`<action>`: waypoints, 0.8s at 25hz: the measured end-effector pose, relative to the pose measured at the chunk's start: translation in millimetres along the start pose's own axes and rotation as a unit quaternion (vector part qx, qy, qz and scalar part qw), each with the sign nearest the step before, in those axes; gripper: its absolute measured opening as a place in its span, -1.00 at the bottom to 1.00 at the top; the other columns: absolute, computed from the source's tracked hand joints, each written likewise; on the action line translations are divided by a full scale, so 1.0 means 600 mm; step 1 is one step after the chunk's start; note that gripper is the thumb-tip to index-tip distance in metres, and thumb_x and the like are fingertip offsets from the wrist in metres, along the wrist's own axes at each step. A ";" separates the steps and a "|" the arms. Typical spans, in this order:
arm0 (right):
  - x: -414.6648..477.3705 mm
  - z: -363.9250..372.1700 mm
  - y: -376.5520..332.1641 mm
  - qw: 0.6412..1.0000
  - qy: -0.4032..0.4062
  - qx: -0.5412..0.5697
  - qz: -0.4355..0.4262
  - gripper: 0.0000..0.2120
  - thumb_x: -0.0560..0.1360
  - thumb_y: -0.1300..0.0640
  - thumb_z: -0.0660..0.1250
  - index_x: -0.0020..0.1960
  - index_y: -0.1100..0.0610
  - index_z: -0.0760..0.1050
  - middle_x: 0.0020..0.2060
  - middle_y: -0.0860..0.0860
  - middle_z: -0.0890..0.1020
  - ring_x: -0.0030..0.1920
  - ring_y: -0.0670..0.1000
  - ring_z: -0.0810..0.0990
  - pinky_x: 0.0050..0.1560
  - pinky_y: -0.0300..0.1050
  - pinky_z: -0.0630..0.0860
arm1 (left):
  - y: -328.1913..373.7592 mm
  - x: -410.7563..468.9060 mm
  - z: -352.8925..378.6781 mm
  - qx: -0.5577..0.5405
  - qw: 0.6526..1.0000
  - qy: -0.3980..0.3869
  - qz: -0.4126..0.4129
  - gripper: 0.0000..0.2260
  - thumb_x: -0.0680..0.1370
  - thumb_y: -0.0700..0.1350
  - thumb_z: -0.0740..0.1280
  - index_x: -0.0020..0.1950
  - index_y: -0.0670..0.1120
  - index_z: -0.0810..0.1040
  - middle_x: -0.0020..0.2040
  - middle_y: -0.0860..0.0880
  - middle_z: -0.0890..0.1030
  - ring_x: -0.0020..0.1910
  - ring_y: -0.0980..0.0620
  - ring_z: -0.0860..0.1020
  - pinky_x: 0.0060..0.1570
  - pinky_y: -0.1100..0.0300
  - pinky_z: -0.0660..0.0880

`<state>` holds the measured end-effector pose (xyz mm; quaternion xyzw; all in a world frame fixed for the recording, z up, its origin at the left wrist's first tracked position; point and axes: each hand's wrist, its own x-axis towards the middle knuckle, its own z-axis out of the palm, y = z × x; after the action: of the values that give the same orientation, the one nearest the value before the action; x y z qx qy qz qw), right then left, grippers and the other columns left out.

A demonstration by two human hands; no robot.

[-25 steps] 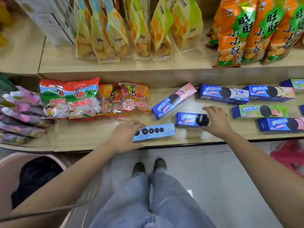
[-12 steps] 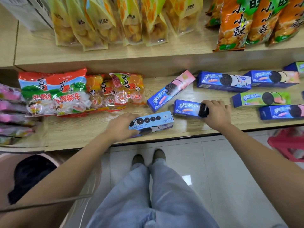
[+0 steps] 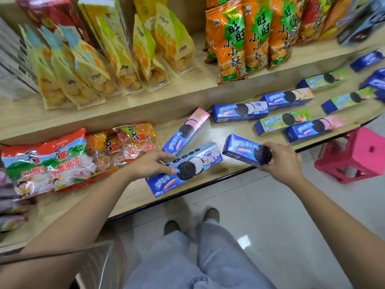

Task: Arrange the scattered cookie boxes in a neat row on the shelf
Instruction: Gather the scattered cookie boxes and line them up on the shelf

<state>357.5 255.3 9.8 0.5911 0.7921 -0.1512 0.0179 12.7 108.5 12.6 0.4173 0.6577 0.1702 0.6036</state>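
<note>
At the far left of the pale wooden lower shelf point(image 3: 62, 207) lie red-and-white plastic bags of jelly snacks point(image 3: 48, 161), with an orange-and-red bag of fruit jellies point(image 3: 129, 142) just beside them. Next, the left hand point(image 3: 150, 165) grips a light-blue cardboard cookie box with a large dark cookie printed on its face point(image 3: 185, 170); thumb on the front face, fingers over the top edge. The box is tilted, its lower end near the shelf's front lip. Just behind it a blue-and-pink cookie box point(image 3: 186, 131) lies diagonally on the shelf, apart from the others. To the right, the right hand point(image 3: 279, 159) is closed around the end of a dark-blue cookie box point(image 3: 243, 149), held above the shelf's front edge and angled. Further right, more boxes lie scattered flat on the shelf: a blue-and-white one point(image 3: 239, 111), a blue-and-peach one point(image 3: 287, 98), a green-and-blue one point(image 3: 283, 120) and a blue-and-pink one near the edge point(image 3: 312, 128); still more sit beyond, blurred. A pink plastic stool point(image 3: 358, 155) stands on the tiled floor point(image 3: 270, 205) at the far right.
</note>
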 end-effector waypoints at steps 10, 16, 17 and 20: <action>0.012 -0.095 0.211 0.998 0.037 0.038 0.045 -0.37 0.12 0.08 0.54 0.17 -0.07 0.49 -0.03 0.03 0.63 0.09 0.18 0.50 -0.12 -0.05 0.23 | 0.118 0.169 0.147 0.062 0.996 0.065 0.001 -0.48 0.38 0.08 0.41 0.30 -0.01 0.42 0.30 -0.11 0.47 0.24 -0.04 0.46 0.29 0.02 0.35; 0.090 -0.123 0.287 0.999 0.030 0.037 0.013 -0.35 0.13 0.07 0.56 0.19 -0.04 0.48 0.08 0.03 0.63 0.15 0.19 0.49 0.00 0.03 0.35 | 0.159 0.268 0.178 0.119 0.989 0.091 -0.006 -0.57 0.51 -0.02 0.32 0.35 -0.06 0.36 0.29 -0.12 0.48 0.20 -0.09 0.46 0.22 0.07 0.36; 0.104 -0.125 0.292 0.999 0.027 0.037 0.008 -0.36 0.13 0.06 0.56 0.19 -0.03 0.48 0.08 0.04 0.63 0.15 0.18 0.49 0.00 0.04 0.35 | 0.164 0.280 0.176 0.131 0.987 0.091 -0.009 -0.58 0.52 -0.03 0.30 0.36 -0.06 0.35 0.32 -0.14 0.47 0.21 -0.10 0.45 0.23 0.06 0.35; 0.143 -0.129 0.292 0.998 0.029 0.041 -0.024 -0.37 0.14 0.07 0.57 0.18 0.01 0.48 0.05 0.06 0.63 0.11 0.20 0.50 -0.03 0.04 0.35 | 0.172 0.314 0.165 0.157 0.984 0.087 -0.009 -0.59 0.55 -0.05 0.26 0.38 -0.06 0.33 0.37 -0.10 0.42 0.28 -0.08 0.41 0.25 0.09 0.31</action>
<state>508.2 400.0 27.8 0.5764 0.7994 -0.1666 -0.0324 155.7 284.3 -56.1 0.4849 0.7297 0.0949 0.4727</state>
